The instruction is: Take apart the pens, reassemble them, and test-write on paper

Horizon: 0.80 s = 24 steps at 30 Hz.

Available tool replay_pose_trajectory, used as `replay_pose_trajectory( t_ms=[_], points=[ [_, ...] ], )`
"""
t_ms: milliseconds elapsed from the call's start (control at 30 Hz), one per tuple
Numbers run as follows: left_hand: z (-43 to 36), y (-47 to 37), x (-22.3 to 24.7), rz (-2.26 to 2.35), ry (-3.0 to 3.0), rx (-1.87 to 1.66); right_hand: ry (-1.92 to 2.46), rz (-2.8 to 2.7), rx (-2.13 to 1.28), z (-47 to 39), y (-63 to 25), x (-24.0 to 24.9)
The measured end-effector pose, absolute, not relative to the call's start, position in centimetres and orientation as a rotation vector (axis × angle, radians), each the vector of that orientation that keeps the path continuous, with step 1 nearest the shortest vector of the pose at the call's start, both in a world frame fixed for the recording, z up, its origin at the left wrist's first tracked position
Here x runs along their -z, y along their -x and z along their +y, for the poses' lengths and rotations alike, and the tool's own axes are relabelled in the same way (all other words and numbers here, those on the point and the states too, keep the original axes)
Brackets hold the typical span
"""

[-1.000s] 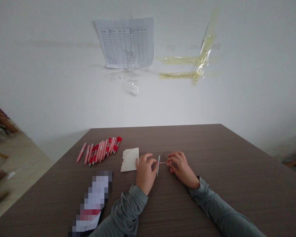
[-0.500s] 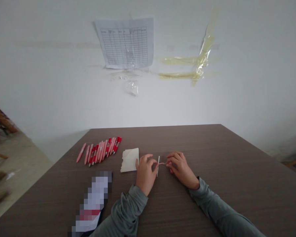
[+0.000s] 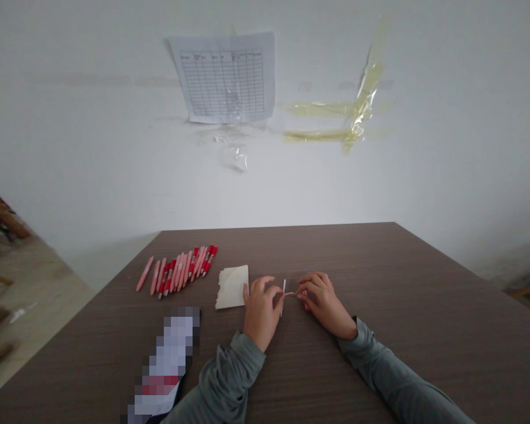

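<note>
**Pink pen part pinched between two hands at centre of desk**

Brown wood-grain desk (image 3: pixel 380 282) fills the lower half of the frame. Left hand (image 3: pixel 259 309) and right hand (image 3: pixel 322 300) meet just below frame centre, both in grey sleeves. Between them a thin white refill (image 3: pixel 283 297) stands roughly upright, crossed by a small pink pen piece (image 3: pixel 290 293). Left grip: thumb and fingers closed narrow on the white refill. Right grip: fingertips pinched on the pink pen piece, with some red showing under the fingers; too small to tell which part it is. Cream paper slip (image 3: pixel 232 286) lies flat just left of the left hand, touching or nearly so. Row of pink and red pens (image 3: pixel 181 268) lies further left, side by side, well apart from the hands. Printed sheet (image 3: pixel 227 76) is taped to the white wall, top centre; yellowish tape strips (image 3: pixel 344 118) to its right.
</note>
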<state>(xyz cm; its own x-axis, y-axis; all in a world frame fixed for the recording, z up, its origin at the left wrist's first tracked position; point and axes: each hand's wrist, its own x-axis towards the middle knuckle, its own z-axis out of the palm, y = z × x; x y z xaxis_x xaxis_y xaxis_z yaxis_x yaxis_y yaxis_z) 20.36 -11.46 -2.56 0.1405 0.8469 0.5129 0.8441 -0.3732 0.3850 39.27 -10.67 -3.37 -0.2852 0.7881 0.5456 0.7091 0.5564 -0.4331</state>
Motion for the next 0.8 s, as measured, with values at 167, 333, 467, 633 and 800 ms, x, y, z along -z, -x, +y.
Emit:
replay_pose_trajectory(
  t_ms=[167,333,467,633,800],
  points=[
    [-11.69,-20.41,2.23,1.76,-2.39,-1.039,1.201,-2.053,-0.131,-10.78,-39.23,3.18],
    [-11.58,-20.42,2.41,1.744,-2.399,-1.035,1.186,-2.087,-0.11,-10.83,-39.19,2.98],
    [-11.42,-20.47,2.63,1.706,-2.397,-1.044,1.176,-2.1,-0.123,-10.96,-39.11,2.84],
    [-11.41,-20.61,2.86,1.654,-2.366,-1.075,1.151,-2.092,-0.149,-11.08,-39.11,2.76],
    [-11.47,-20.76,2.86,1.624,-2.348,-1.064,1.119,-2.102,-0.153,-11.13,-39.18,2.54]
  ],
)
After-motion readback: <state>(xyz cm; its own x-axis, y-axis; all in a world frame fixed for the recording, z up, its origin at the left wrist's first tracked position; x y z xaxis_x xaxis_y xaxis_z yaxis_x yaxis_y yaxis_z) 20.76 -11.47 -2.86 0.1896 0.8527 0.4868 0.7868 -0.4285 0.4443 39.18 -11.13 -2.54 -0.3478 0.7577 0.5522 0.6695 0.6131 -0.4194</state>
